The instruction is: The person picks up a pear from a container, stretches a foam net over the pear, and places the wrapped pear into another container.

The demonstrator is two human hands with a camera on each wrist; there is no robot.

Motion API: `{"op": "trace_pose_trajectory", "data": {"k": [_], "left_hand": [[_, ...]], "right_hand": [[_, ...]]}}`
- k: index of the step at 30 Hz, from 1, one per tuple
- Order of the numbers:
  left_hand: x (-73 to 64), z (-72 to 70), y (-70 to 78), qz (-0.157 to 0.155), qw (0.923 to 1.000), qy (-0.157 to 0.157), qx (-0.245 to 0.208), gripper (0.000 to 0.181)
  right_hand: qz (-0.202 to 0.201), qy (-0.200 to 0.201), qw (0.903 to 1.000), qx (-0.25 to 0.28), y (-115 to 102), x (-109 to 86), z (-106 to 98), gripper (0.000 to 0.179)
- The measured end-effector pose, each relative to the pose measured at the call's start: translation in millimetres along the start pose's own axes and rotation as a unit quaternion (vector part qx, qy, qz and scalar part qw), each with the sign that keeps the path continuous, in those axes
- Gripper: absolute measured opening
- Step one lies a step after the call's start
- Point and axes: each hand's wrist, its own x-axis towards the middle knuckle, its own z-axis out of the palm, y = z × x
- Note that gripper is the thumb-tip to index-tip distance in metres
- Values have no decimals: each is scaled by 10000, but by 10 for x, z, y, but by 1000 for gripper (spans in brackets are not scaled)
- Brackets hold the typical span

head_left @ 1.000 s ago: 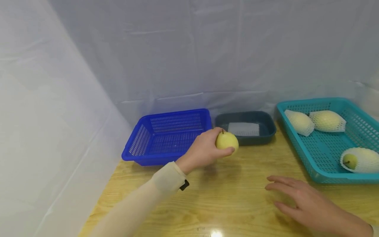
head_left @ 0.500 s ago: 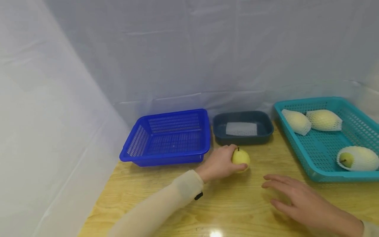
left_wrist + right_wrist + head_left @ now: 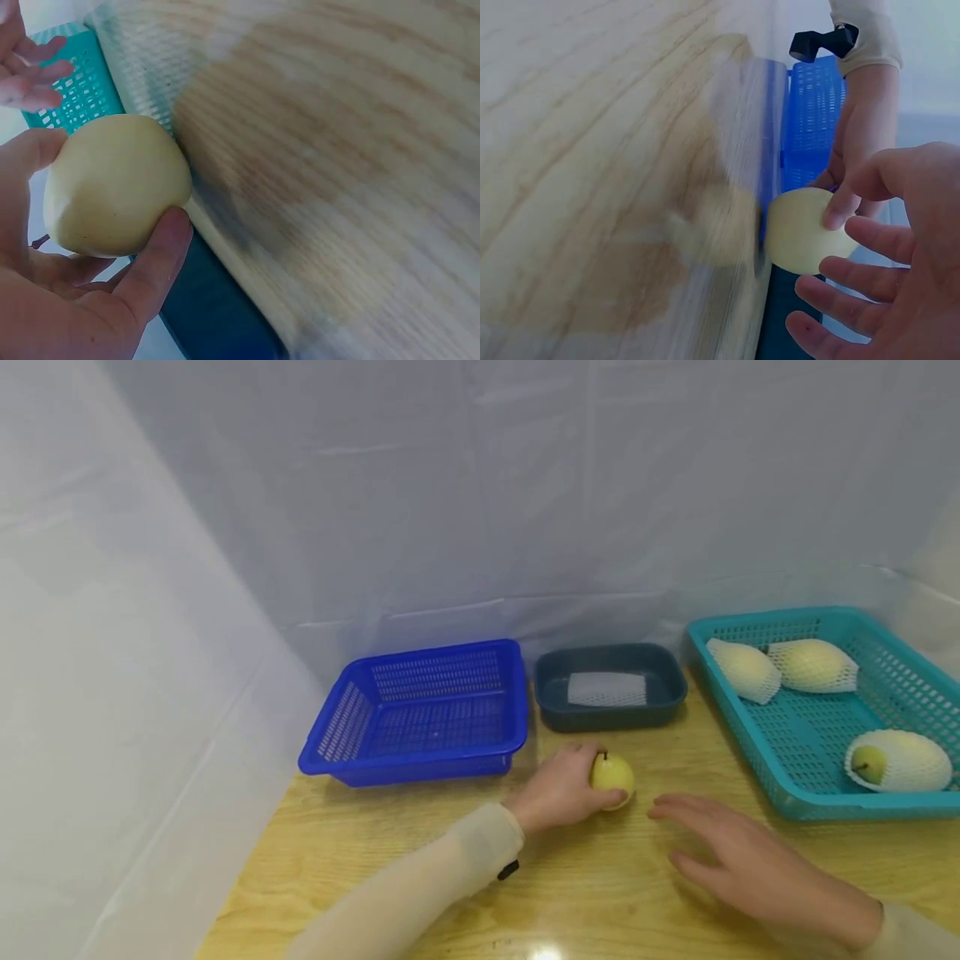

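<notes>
A yellow-green pear (image 3: 615, 781), bare and with its stem up, is held in my left hand (image 3: 562, 789) low over the wooden table, in front of the dark tray. In the left wrist view the fingers and thumb curl round the pear (image 3: 120, 184). My right hand (image 3: 738, 860) hovers just to the right of it, fingers spread and relaxed, holding nothing. From the right wrist, the pear (image 3: 806, 232) appears beyond my right fingers; whether they touch it I cannot tell there, but the head view shows a gap.
A blue basket (image 3: 412, 768) stands at the back left. Beside it a dark tray (image 3: 611, 718) holds a white foam net sleeve (image 3: 606, 689). On the right, a teal basket (image 3: 780, 777) contains three pears in foam nets, one of them a netted pear (image 3: 907, 762) near its front.
My left hand has carried the pear rightward and down from the front of the dark tray toward the table. The right hand has shifted slightly left, closer to the pear.
</notes>
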Motion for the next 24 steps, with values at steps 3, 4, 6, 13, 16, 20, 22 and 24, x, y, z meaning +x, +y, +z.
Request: {"op": "trace_pose_trajectory", "data": {"k": [3,4,6,13,16,20,22,24], "left_hand": [[-11,12,-4,1,10000,31,54,63],[-14,13,-4,9,10000,41,73,62],[-16,12,-4,24,9999,46,97,62],[-52,-114,49,11,9995,-307,31,78],[-82,-281,90,-162,9985,-516,-80,86],[-86,-541,125,-288,9986,-398,-206,79],[-69,-640,129,-255,9991,-217,-275,73],[-45,-704,125,-200,9993,-40,-300,66]], "right_hand": [[-66,97,9999,101,-8,47,8,49],[-53,114,9998,125,-8,65,11,50],[-29,140,9997,194,-6,103,15,49],[99,145,9993,333,-11,174,39,47],[162,77,9992,360,-18,184,38,46],[212,51,9990,399,-19,204,37,45],[189,89,9989,419,-13,219,42,45],[184,110,9988,439,-4,235,49,45]]}}
